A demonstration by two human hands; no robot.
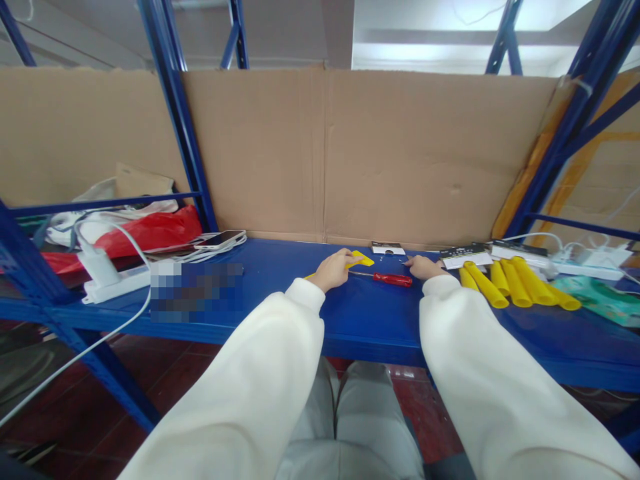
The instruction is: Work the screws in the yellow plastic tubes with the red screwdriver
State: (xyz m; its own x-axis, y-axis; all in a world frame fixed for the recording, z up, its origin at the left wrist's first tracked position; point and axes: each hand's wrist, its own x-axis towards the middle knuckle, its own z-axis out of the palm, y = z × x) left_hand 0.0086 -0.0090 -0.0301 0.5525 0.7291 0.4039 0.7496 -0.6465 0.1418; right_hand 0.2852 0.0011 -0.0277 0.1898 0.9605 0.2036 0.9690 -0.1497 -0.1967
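Note:
My left hand (334,270) is closed around a long yellow piece (363,258), whose wider end sticks out past the fingers to the right. Its other end shows faintly at the wrist; the hand hides the middle. Just right of it, a screwdriver (393,279) with a red handle lies on the blue shelf, its shaft pointing left at my left hand. My right hand (425,267) rests low over the shelf beyond the handle, fingertips pinched together at a tiny item too small to name. A few tiny bits (382,258) lie between the hands.
A small black-and-white card (388,248) lies by the cardboard wall (260,153). To the right are several yellow tubes (517,283), white-and-black packets (465,257) and a green pack (600,300). On the left sit a phone (220,240), a white power strip (117,283) and red fabric (155,233).

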